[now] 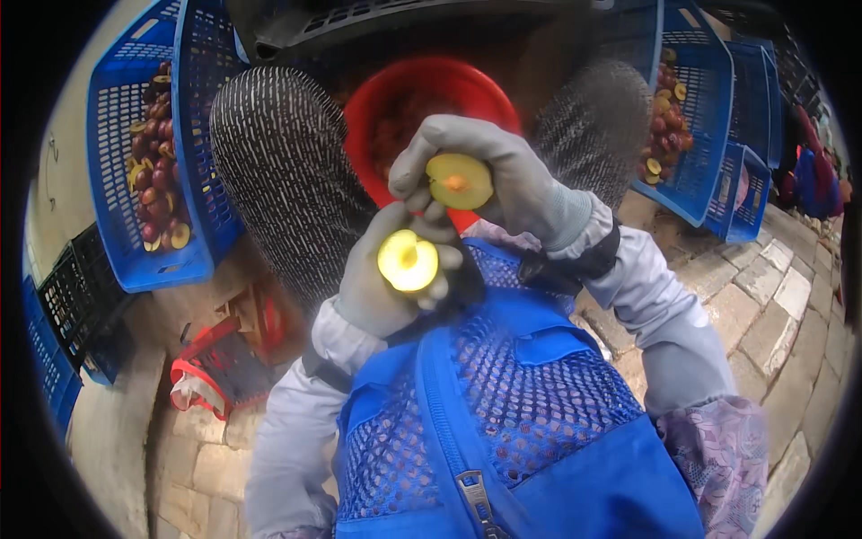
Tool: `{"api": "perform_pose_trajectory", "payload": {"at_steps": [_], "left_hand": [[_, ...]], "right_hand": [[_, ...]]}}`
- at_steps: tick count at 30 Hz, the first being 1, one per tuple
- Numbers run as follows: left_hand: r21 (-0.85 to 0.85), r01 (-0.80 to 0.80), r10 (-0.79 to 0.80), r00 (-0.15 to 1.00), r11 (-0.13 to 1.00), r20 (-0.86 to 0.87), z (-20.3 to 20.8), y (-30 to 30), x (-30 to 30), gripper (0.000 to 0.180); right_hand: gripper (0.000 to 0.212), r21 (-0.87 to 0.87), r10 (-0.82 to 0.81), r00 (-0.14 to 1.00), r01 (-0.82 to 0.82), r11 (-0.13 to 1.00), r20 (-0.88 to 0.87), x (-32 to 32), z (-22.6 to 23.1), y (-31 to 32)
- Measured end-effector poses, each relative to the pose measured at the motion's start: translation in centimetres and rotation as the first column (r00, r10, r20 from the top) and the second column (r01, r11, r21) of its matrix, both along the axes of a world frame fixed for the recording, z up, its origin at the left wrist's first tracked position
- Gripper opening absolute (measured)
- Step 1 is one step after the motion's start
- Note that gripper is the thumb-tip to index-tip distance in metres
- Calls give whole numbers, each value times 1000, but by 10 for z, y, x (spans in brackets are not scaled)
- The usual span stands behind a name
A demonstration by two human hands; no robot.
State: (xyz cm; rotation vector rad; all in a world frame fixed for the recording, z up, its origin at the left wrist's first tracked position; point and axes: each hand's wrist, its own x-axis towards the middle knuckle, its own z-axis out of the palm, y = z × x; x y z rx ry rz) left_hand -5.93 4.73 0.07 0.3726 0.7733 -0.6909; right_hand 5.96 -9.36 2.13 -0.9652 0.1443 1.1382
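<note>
Each of my hands wears a pale grey glove. In my left hand (366,286) sits a plum half (395,267), its bright yellow cut face turned up, with a hollow in the middle. My right hand (519,171) curls around another plum half (460,182), duller yellow-green, with an orange-brown spot at its centre where the stone lies. The fingertips of both hands nearly meet between the two halves. Below and beyond them, between my knees, stands a red basin (489,88) with dark reddish fruit inside, blurred and partly covered by my right hand.
Blue crates with whole and cut plums flank me on the left (193,135) and right (714,135). A black crate (83,280) stands farther left. On the brick paving (768,283) lies a red-edged basket or bag (220,368) near my left side. Dark crates (359,27) are ahead.
</note>
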Motion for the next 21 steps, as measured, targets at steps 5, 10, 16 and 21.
{"api": "perform_pose_trajectory", "payload": {"at_steps": [5, 10, 16, 21], "left_hand": [[195, -24, -1, 992, 981, 128, 12, -10, -5, 51], [277, -168, 129, 979, 946, 155, 42, -12, 3, 51], [850, -526, -361, 798, -24, 483, 81, 117, -19, 37], [561, -458, -268, 881, -690, 390, 102, 214, 4, 30]], "right_hand": [[23, -275, 135, 974, -82, 958, 181, -14, 12, -18], [20, -500, 368, 479, 181, 847, 797, -32, 19, -56], [12, -400, 583, 108, 824, 402, 806, 19, 62, -202], [15, -283, 826, -60, 924, 259, 561, 63, 88, -239]]}}
